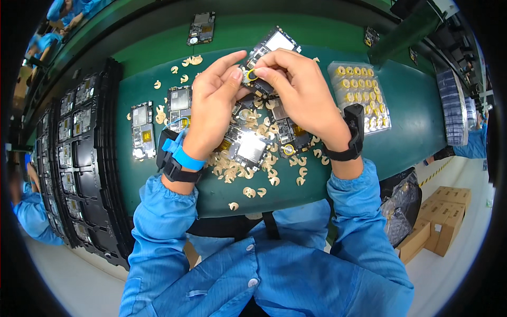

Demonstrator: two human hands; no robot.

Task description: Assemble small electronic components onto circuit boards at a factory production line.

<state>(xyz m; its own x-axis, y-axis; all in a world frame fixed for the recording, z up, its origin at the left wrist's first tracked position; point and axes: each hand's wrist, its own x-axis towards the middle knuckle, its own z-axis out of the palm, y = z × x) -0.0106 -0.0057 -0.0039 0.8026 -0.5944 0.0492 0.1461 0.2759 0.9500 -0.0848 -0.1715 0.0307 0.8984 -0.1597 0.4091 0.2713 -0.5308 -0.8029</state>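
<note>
A circuit board (pixel 280 40) with a bright metal shield is held tilted above the mat between my two hands. My left hand (pixel 212 100) is closed on its near end, thumb and forefinger at the edge. With thumb and forefinger, my right hand (pixel 302 89) pinches a small round yellow-rimmed part (pixel 251 75), apparently a coin cell, against that board. Whether it is attached there cannot be made out. Below my hands, more boards lie among many loose beige C-shaped pieces (pixel 231 170). One board (pixel 288 124) has a similar yellow-rimmed round part on it.
A clear blister tray (pixel 360 98) of yellow-rimmed round parts lies to the right on the green mat (pixel 412 116). Stacked black trays (pixel 97 206) holding boards stand at the left. Another board (pixel 201 28) lies at the back. Cardboard boxes (pixel 441 216) stand on the floor at right.
</note>
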